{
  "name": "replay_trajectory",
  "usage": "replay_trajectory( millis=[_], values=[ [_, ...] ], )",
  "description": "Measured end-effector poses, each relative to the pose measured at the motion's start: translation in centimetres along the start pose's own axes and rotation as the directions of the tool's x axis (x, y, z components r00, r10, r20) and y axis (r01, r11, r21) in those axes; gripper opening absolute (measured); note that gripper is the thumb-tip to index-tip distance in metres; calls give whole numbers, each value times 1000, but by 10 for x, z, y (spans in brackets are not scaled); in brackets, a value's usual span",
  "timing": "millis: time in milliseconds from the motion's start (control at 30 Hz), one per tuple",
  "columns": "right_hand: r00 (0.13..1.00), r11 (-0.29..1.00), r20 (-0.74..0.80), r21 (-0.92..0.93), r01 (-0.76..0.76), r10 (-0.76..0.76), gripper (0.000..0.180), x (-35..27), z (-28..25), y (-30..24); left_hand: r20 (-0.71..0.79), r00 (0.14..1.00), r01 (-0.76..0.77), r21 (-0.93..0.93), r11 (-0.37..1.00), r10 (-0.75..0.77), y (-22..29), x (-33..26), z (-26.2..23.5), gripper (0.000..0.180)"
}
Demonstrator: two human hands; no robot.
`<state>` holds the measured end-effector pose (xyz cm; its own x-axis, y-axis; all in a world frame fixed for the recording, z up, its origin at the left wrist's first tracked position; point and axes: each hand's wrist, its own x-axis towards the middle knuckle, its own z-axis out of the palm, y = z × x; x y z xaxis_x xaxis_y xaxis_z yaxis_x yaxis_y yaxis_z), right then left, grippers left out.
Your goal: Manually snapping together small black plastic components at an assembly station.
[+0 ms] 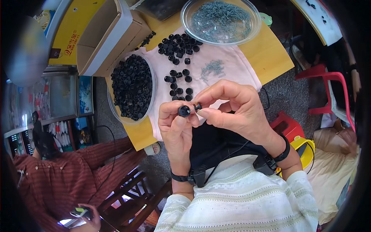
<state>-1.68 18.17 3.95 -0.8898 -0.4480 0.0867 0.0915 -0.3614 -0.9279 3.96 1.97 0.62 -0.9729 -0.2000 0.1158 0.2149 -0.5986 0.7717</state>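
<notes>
My left hand [176, 129] is closed, pinching a round, glossy black knob [184, 111] between thumb and fingers. Right beside it, the thumb and forefinger of my right hand [241, 112] grip a small black spool-shaped part [197, 107]. The two pieces are close together; whether they touch I cannot tell. Just beyond my fingers, black knobs [188, 79] stand in short rows on a pink cloth [243, 65]. A larger cluster of knobs [180, 47] lies farther back. A small heap of grey screws [212, 69] rests on the cloth to their right.
At the left, a clear tub [153, 91] holds many small black parts. Another clear tub [259, 27] with screws sits at the back, near an open cardboard box [135, 29]. A red stool [288, 125] and a yellow bucket [308, 156] are right. Someone in dark red [65, 178] is at left.
</notes>
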Motion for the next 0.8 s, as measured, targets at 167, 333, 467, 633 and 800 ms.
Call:
replay_trajectory(
  millis=[167, 333, 467, 633, 800],
  values=[
    [999, 995, -27, -96, 36, -39, 15, 2, -2, -3, -15, 1000, 15, 33, 999, -14, -2, 2, 1, 25],
    [993, 976, -19, -187, 109, -114, 13, 4, -4, -4, -19, 1000, 25, 52, 998, -24, -2, 3, 1, 25],
    [984, 944, 17, -280, 177, -179, 14, 5, -6, -4, -13, 1000, 25, 48, 999, -25, -2, 3, 1, 25],
    [975, 908, 38, -359, 218, -219, 17, 4, -7, -2, -11, 999, 36, 38, 999, -35, -3, 3, 1, 25],
    [968, 900, 6, -367, 235, -250, 13, 5, -5, 3, -8, 1000, 26, 60, 998, -26, -5, 4, 1, 25]
  ],
)
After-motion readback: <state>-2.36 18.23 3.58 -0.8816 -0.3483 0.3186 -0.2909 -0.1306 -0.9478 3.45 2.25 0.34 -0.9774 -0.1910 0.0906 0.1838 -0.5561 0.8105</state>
